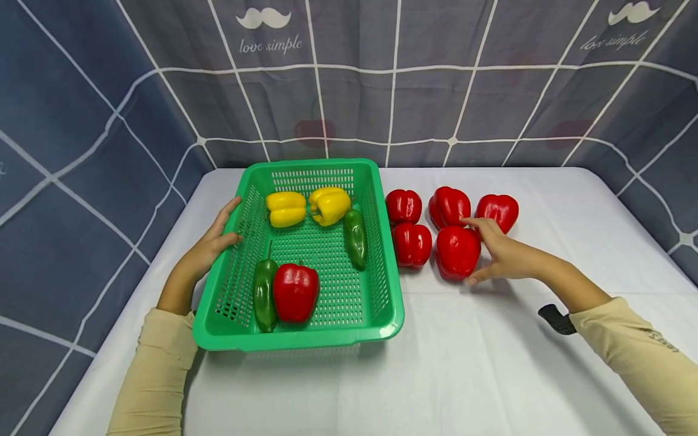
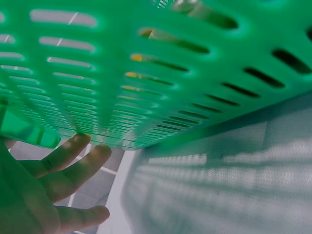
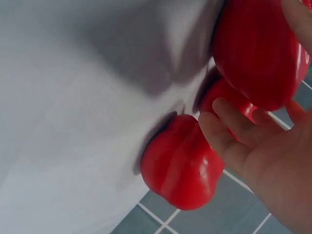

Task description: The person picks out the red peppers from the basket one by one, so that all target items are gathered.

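A green plastic basket stands left of centre in the head view. My left hand rests at its left rim, thumb and forefinger over the edge; in the left wrist view the other fingers stretch along the outside wall. My right hand is spread beside the nearest red bell pepper, thumb at its near side and fingers at its far side. In the right wrist view that bell pepper lies between thumb and fingers, which are not closed tightly round it.
Inside the basket lie two yellow bell peppers, two green chili peppers and one red bell pepper. Several more red bell peppers sit right of it on the white cloth. A dark grid-patterned curtain stands behind.
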### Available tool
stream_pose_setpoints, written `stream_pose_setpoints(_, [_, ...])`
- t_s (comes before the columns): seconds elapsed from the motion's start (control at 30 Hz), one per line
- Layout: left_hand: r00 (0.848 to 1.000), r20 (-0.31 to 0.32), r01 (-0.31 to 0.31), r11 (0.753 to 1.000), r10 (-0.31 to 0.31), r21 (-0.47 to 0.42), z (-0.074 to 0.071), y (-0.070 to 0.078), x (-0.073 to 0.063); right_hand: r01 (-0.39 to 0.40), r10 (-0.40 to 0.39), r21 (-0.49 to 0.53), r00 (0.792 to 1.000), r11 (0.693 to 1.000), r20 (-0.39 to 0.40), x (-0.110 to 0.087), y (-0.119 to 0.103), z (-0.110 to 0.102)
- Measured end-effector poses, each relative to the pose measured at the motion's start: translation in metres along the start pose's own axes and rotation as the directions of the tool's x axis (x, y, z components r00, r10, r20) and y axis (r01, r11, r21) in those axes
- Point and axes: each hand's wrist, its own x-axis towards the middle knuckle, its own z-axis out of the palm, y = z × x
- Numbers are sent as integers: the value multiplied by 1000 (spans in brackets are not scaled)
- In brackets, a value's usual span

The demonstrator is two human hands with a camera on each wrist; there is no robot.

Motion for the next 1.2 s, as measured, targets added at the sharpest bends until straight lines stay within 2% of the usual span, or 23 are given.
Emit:
stream_pose_setpoints(0.67, [1000,11,-6,1000,6,14,0,0,2,4,-4,-29,1000,1000,19,8,-14,-15])
stream_pose_setpoints(0.87, [1000,7,2,1000,-2,5,-1,-2,1,-12,13,-61,1000,998,27,20,-24,-18])
stream_pose_setpoints(1.2, [1000,4,-3,1000,3,15,-1,-1,-1,12,-11,-99,1000,995,5,44,-46,-20])
